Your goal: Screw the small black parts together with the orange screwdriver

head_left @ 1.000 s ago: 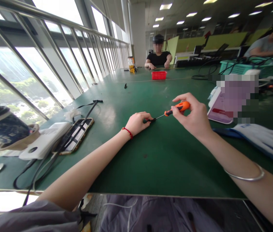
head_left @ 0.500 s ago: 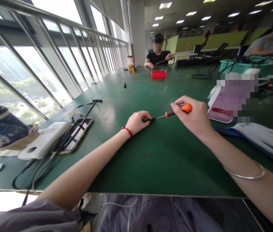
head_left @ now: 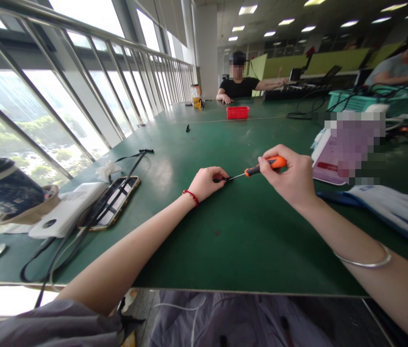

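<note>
Pinched in the fingers of my left hand (head_left: 208,183) is a small black part (head_left: 225,179), held down at the green tabletop (head_left: 204,255); my fingertips cover much of it. My right hand (head_left: 292,176) grips a screwdriver (head_left: 266,166) with an orange and black handle. Its thin metal shaft slants down to the left, and the tip meets the black part or lies right against it. Which of these two I cannot tell.
Left: a phone (head_left: 119,205) under black straps, a white box (head_left: 68,212), a cup (head_left: 6,185). Right: a glove (head_left: 395,209), a purple package (head_left: 345,149), a green basket (head_left: 352,102). Beyond are a red tray (head_left: 238,113), a small black piece (head_left: 187,128) and a person (head_left: 238,84).
The screwdriver's handle has shifted slightly left and its tilt has changed a little. My left hand stays nearly in place. Across the table, the person's arm has reached out sideways; the stick they held is gone from view.
</note>
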`<state>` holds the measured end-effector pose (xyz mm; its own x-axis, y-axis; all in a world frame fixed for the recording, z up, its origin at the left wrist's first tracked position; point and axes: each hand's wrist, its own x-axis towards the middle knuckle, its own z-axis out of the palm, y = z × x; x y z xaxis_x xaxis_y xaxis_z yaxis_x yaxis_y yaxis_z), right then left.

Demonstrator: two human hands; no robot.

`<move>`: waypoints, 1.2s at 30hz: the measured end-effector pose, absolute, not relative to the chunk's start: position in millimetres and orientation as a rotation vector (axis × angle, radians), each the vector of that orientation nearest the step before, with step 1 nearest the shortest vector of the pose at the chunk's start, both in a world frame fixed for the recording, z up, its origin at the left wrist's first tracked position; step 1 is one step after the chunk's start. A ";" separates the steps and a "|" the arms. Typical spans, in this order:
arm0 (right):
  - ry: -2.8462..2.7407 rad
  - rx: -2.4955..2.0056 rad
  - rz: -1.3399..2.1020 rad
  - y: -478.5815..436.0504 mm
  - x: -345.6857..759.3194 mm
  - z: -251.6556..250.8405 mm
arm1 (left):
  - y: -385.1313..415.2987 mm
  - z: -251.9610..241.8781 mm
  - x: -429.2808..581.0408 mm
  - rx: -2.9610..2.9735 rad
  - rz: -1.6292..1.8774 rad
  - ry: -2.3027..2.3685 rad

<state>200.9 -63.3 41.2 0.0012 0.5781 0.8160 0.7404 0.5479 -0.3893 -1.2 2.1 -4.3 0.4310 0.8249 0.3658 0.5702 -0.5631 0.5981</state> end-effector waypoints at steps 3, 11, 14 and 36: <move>-1.657 -1.112 -0.207 -63.1 202.4 42.1 | 1.7 -3.6 -1.1 2.270 0.909 1.185; -1.612 -1.142 -0.235 -61.3 205.3 41.7 | 1.6 -2.3 0.5 2.185 0.917 1.188; -1.611 -1.164 -0.240 -60.4 205.9 41.7 | 1.2 -2.0 0.6 2.174 0.914 1.189; -1.620 -1.191 -0.213 -59.7 206.3 41.3 | 3.3 -3.3 -0.6 2.181 0.898 1.181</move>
<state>206.3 -59.7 41.3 0.0620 0.5829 0.8102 0.7725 0.4860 -0.4088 -0.6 3.3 -3.3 0.4070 0.8586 0.3118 0.5300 -0.4999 0.6850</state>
